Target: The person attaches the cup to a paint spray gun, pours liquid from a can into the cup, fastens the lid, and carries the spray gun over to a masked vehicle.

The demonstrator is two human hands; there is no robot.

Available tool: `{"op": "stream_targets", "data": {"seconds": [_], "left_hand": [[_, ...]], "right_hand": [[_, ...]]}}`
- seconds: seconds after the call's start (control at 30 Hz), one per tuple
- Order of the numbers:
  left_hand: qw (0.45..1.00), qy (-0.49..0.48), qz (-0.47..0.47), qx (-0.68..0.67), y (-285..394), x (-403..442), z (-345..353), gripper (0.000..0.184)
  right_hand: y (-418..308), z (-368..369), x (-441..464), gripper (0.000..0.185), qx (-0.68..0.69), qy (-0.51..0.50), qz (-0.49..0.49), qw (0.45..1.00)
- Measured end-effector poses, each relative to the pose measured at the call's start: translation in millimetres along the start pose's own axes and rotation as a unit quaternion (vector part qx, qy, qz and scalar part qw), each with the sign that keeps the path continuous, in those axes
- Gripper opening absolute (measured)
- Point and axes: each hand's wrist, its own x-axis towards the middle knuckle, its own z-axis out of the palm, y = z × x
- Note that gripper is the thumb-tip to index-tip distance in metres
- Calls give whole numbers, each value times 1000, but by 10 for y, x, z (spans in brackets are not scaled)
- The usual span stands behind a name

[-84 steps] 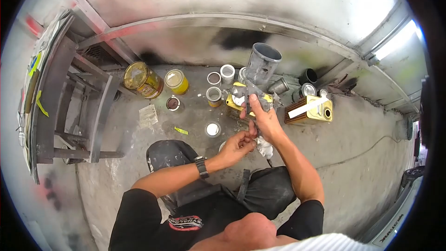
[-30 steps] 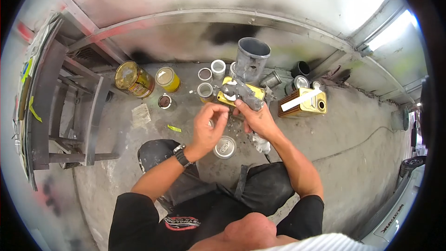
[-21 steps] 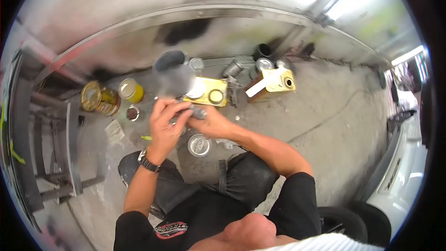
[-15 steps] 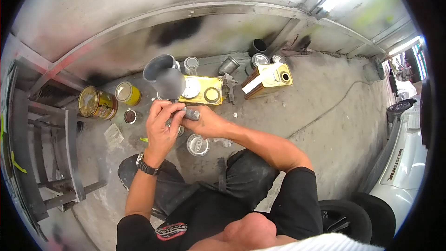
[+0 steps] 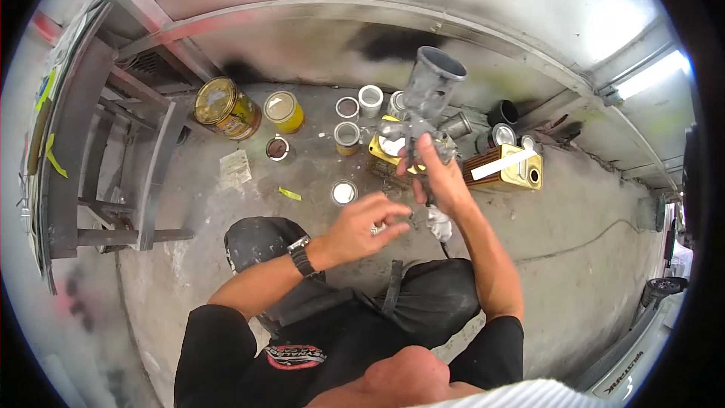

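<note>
A grey spray gun (image 5: 415,136) with a large grey cup (image 5: 436,81) on top is held upright in my right hand (image 5: 442,181), fingers wrapped round its handle. White wrapping (image 5: 438,224) hangs at the handle's lower end, with a hose below it. My left hand (image 5: 366,230), with a watch on the wrist, is apart from the gun, lower and to the left. Its fingers are spread and slightly curled, holding nothing. Behind the gun, a yellow rectangular tin (image 5: 377,148) is partly hidden. A small can with a white top (image 5: 344,193) stands just above my left hand.
Two yellow cans (image 5: 243,122) (image 5: 290,117) and several small pots (image 5: 347,136) stand along the wall. A rectangular tin (image 5: 504,171) with a white strip is at right. A grey wooden frame (image 5: 151,174) stands at left. Yellow tape (image 5: 289,194) and a paper piece (image 5: 235,169) lie on the floor.
The view has swung back left. My right hand has raised the gun upright, away from my left hand. My left hand has let go of the gun and its fingers have opened.
</note>
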Motion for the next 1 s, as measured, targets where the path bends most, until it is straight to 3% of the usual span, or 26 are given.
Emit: {"op": "stream_targets", "data": {"seconds": [0.1,0.9,1.0], "left_hand": [[997,-43,62,-1,4,-26,76,27],[998,-35,46,-11,-2,27,136,25],[1000,-13,4,-7,-28,20,155,24]], "right_hand": [[10,-60,45,69,16,2,23,1000],[51,26,-1,57,-28,-2,-7,1000],[65,36,-6,50,-43,-7,-13,999]]}}
